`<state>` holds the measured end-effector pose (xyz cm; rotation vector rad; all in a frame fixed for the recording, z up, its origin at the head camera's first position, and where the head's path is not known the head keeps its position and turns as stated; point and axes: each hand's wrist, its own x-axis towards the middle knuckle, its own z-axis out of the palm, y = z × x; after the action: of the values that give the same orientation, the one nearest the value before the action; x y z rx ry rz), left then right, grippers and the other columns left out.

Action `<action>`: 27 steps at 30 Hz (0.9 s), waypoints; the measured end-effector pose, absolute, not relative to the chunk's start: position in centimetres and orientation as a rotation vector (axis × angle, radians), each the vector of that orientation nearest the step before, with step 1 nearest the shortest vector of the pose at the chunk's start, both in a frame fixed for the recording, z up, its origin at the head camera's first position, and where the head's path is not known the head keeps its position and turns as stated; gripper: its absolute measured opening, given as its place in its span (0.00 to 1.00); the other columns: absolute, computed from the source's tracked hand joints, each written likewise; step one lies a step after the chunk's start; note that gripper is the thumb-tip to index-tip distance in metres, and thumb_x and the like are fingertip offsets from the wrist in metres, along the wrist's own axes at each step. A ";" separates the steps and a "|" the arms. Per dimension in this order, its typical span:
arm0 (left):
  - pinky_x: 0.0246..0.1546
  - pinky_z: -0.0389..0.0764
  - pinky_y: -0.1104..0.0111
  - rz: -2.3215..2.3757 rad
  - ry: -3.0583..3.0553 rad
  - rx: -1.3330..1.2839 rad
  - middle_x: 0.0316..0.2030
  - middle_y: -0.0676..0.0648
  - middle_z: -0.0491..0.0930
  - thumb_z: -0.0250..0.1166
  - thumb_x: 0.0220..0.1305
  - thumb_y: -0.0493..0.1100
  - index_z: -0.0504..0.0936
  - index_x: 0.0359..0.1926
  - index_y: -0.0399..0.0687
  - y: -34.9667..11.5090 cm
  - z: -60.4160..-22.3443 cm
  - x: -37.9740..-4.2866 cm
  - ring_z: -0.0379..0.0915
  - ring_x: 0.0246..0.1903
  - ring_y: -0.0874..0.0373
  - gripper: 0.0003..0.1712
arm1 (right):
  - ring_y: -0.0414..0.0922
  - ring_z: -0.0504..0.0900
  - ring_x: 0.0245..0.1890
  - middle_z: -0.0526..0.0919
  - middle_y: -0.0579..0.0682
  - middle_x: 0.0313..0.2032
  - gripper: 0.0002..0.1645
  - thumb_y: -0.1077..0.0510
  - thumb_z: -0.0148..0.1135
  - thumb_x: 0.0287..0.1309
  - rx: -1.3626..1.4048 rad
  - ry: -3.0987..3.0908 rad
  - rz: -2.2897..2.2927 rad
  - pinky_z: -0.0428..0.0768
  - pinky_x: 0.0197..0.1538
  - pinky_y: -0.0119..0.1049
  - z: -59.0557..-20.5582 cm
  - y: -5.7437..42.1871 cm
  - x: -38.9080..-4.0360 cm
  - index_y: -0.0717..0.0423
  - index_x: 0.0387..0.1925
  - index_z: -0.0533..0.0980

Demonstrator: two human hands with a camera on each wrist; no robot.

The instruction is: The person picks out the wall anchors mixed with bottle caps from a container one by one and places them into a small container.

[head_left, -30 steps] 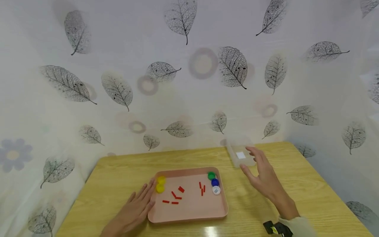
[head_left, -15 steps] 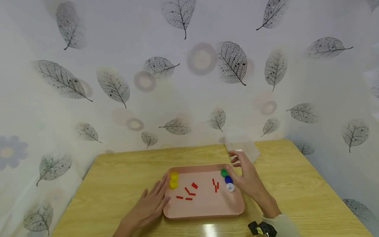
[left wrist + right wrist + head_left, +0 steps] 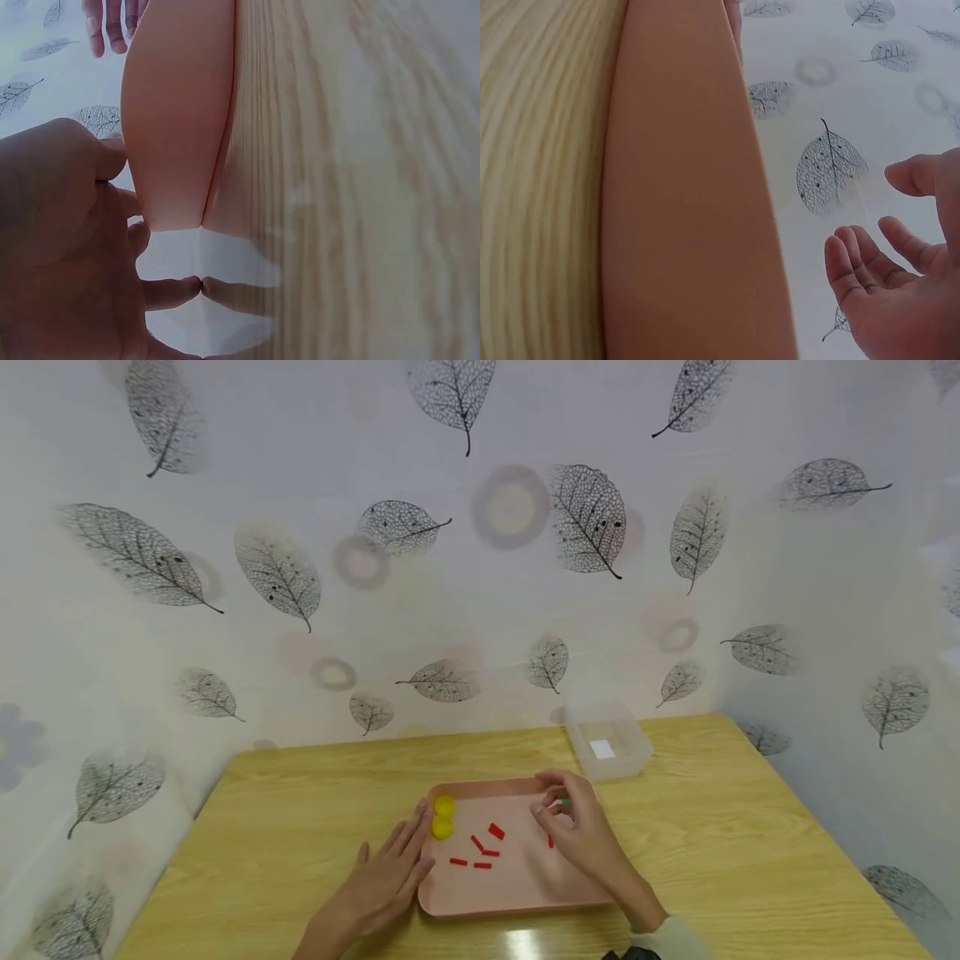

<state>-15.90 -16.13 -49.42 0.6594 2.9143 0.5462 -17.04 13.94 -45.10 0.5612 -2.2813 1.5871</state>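
The right hand [image 3: 583,832] is hovering over the pink tray [image 3: 487,890], thumb and fingers parted, pinching nothing. One red stick [image 3: 551,841] is lying at the thumb's near side, its long axis running near-to-far. The left hand [image 3: 384,880], fingers extended, is touching the tray's left wall.

Sticks [image 3: 482,866] in tray [image 3: 510,891] on table [image 3: 322,785], box [image 3: 611,767] behind

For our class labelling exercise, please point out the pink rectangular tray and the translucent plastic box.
Pink rectangular tray [image 3: 513,881], head view: bare inner floor.
Translucent plastic box [image 3: 617,767], head view: front wall.
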 end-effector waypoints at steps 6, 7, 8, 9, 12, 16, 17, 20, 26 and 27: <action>0.55 0.49 0.30 0.532 2.940 0.662 0.74 0.59 0.37 0.36 0.74 0.59 0.43 0.75 0.63 -16.8 -49.6 -15.8 0.50 0.69 0.45 0.32 | 0.54 0.77 0.37 0.76 0.53 0.41 0.17 0.70 0.61 0.57 0.531 -2.297 1.659 0.80 0.39 0.37 -43.9 11.9 -16.2 0.61 0.49 0.72; 0.55 0.49 0.30 0.532 2.942 0.660 0.74 0.60 0.38 0.37 0.74 0.59 0.44 0.75 0.63 -16.8 -49.6 -15.8 0.51 0.68 0.45 0.32 | 0.53 0.77 0.38 0.76 0.52 0.41 0.17 0.69 0.61 0.58 0.509 -2.322 1.680 0.80 0.40 0.37 -43.9 11.6 -16.1 0.60 0.49 0.72; 0.55 0.49 0.30 0.533 2.942 0.656 0.74 0.60 0.37 0.37 0.74 0.59 0.44 0.75 0.63 -16.9 -49.6 -15.8 0.50 0.68 0.45 0.32 | 0.53 0.77 0.39 0.76 0.52 0.41 0.17 0.68 0.61 0.58 0.487 -2.347 1.702 0.79 0.40 0.36 -44.0 11.3 -16.1 0.58 0.49 0.73; 0.55 0.49 0.30 0.533 2.942 0.656 0.74 0.60 0.37 0.37 0.74 0.60 0.43 0.75 0.64 -16.9 -49.6 -15.8 0.50 0.68 0.45 0.32 | 0.53 0.77 0.39 0.76 0.53 0.41 0.16 0.67 0.61 0.59 0.473 -2.368 1.720 0.79 0.40 0.36 -44.2 11.1 -16.2 0.58 0.49 0.73; 0.55 0.49 0.29 0.551 2.937 0.663 0.74 0.59 0.38 0.37 0.74 0.60 0.43 0.75 0.63 -16.9 -49.6 -15.9 0.49 0.69 0.44 0.32 | 0.51 0.77 0.37 0.77 0.56 0.40 0.15 0.66 0.63 0.58 0.437 -2.413 1.750 0.79 0.39 0.35 -45.0 10.6 -16.4 0.58 0.48 0.74; 0.55 0.48 0.29 0.562 2.931 0.660 0.74 0.59 0.38 0.37 0.74 0.60 0.43 0.75 0.63 -16.8 -49.7 -15.9 0.49 0.69 0.44 0.32 | 0.49 0.77 0.34 0.78 0.59 0.37 0.14 0.68 0.64 0.56 0.411 -2.446 1.739 0.79 0.36 0.34 -47.5 10.3 -17.1 0.57 0.45 0.75; 0.55 0.48 0.29 0.560 2.931 0.660 0.74 0.59 0.38 0.37 0.74 0.60 0.43 0.75 0.63 -16.8 -49.7 -16.0 0.49 0.69 0.44 0.32 | 0.48 0.77 0.33 0.78 0.58 0.37 0.14 0.68 0.65 0.55 0.415 -2.454 1.719 0.79 0.35 0.34 -48.1 10.2 -17.3 0.57 0.44 0.75; 0.55 0.48 0.29 0.550 2.928 0.656 0.74 0.59 0.37 0.36 0.74 0.60 0.43 0.75 0.63 -16.8 -49.8 -16.1 0.49 0.69 0.44 0.33 | 0.45 0.76 0.32 0.78 0.55 0.36 0.14 0.68 0.65 0.54 0.430 -2.489 1.676 0.79 0.34 0.32 -49.7 10.0 -17.6 0.56 0.42 0.75; 0.55 0.47 0.28 0.545 2.917 0.661 0.74 0.61 0.35 0.36 0.74 0.61 0.40 0.75 0.65 -16.8 -49.9 -16.2 0.48 0.69 0.44 0.33 | 0.41 0.76 0.31 0.78 0.50 0.35 0.12 0.63 0.67 0.54 0.456 -2.620 1.592 0.79 0.35 0.31 -50.7 9.7 -17.4 0.56 0.41 0.75; 0.55 0.47 0.29 0.544 2.919 0.664 0.74 0.61 0.35 0.36 0.74 0.61 0.40 0.75 0.65 -16.9 -49.9 -16.3 0.48 0.69 0.45 0.33 | 0.40 0.76 0.31 0.78 0.50 0.34 0.12 0.63 0.66 0.55 0.458 -2.635 1.583 0.79 0.34 0.31 -50.8 9.7 -17.4 0.56 0.41 0.75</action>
<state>-16.26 -16.86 -49.88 0.6637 2.9186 0.5442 -17.42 9.69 -50.76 0.4576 -2.6352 1.5829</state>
